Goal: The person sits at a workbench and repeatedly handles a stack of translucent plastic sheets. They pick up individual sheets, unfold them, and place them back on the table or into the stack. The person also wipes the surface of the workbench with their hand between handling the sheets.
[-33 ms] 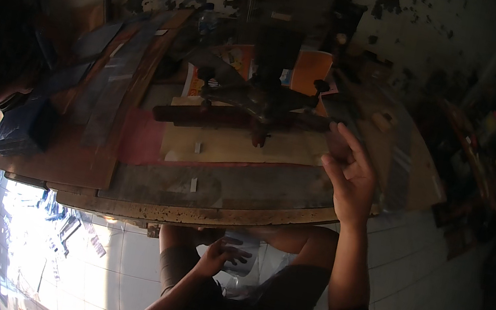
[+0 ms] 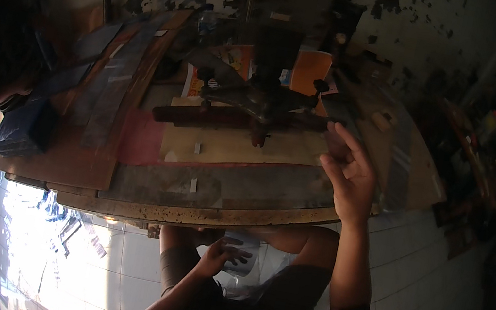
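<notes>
My right hand [image 2: 353, 177] is raised over the right part of the worktable [image 2: 257, 218]. Its thumb and fingers are apart, close to the right end of a dark bar [image 2: 202, 115] under a dark metal machine [image 2: 264, 101] with knobs. A shadowed brownish patch shows between thumb and fingers; I cannot tell whether it is a thing or the palm. Over my lap, below the table edge, my left hand [image 2: 222, 255] has its fingers spread. Behind it lies a pale translucent plastic piece [image 2: 240, 263]; contact between them cannot be made out. Beneath the bar lies a yellowish sheet [image 2: 275, 150] with a red part [image 2: 142, 136].
Boards and dark sheets [image 2: 110, 91] cover the table's left side. Another person [image 2: 2, 65] is at the far left, beside a dark blue box-like thing [image 2: 32, 120]. Two small pale pieces [image 2: 193, 184] lie near the front. An orange sheet [image 2: 312, 70] is behind the machine.
</notes>
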The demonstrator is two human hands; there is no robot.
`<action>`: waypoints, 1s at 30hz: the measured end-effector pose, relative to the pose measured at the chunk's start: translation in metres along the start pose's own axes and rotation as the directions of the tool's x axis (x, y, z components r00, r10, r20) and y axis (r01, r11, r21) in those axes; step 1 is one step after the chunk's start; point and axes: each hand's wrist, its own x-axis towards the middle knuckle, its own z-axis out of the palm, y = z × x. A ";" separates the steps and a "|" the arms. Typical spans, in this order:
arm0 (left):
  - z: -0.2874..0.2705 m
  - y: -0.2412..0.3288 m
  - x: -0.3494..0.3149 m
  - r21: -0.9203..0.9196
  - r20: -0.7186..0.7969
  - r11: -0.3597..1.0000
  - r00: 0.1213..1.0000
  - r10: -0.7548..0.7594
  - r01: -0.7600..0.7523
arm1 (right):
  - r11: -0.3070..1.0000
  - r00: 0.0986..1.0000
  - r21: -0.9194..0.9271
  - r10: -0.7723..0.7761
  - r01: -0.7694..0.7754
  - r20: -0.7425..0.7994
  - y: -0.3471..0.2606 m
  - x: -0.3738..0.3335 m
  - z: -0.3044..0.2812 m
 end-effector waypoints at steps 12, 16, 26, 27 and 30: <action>0.002 0.018 -0.004 0.026 0.027 0.998 0.998 0.063 -0.064 | 0.997 0.895 -0.058 0.079 -0.059 0.438 -0.059 0.045 -0.018; 0.006 0.026 -0.008 0.009 0.042 0.997 0.997 0.070 -0.071 | 0.998 0.900 -0.032 0.054 -0.045 0.431 -0.062 0.054 -0.018; 0.019 0.022 -0.025 -0.007 -0.020 0.996 0.996 0.084 -0.084 | 0.998 0.903 -0.049 0.054 -0.037 0.427 -0.070 0.063 -0.003; 0.020 0.023 -0.025 -0.009 -0.018 0.997 0.996 0.082 -0.082 | 0.998 0.897 -0.052 0.043 -0.022 0.439 -0.071 0.065 -0.001; 0.025 0.027 -0.026 0.012 -0.024 0.997 0.997 0.073 -0.073 | 0.999 0.889 -0.052 0.024 0.000 0.457 -0.077 0.072 0.004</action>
